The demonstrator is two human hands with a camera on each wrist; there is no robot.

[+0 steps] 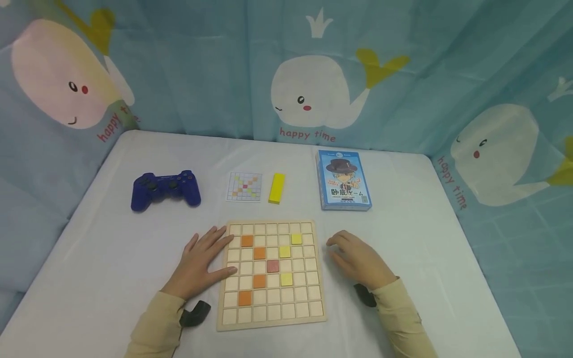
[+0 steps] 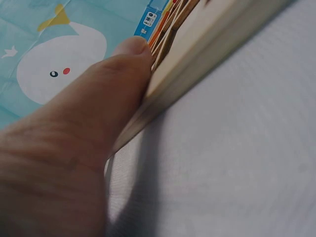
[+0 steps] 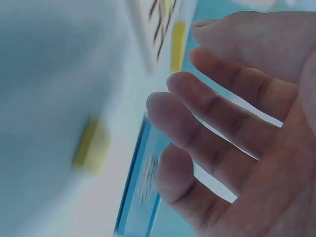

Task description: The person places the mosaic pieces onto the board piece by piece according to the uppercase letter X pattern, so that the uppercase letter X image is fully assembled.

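A wooden grid board (image 1: 219, 311) lies in front of me, holding several orange tiles (image 1: 259, 281), three yellow tiles (image 1: 286, 279) and a red tile (image 1: 273, 266) in the middle cell. My left hand (image 1: 197, 266) rests at its left edge, fingers spread, the thumb (image 2: 118, 74) over the rim. To the right of the board my right hand (image 1: 360, 261) hovers with loosely bent fingers and nothing between them. Below it, in the right wrist view, a small yellow tile (image 3: 93, 145) shows blurred; in the head view the hand hides it.
Behind the board lie a printed pattern card (image 1: 244, 187) and a yellow bar (image 1: 276, 188), possibly stacked tiles. A blue game controller (image 1: 165, 190) sits at the back left. The blue card game box (image 1: 343, 180) lies at the back right. Whale-print curtains (image 1: 224, 74) enclose the white table.
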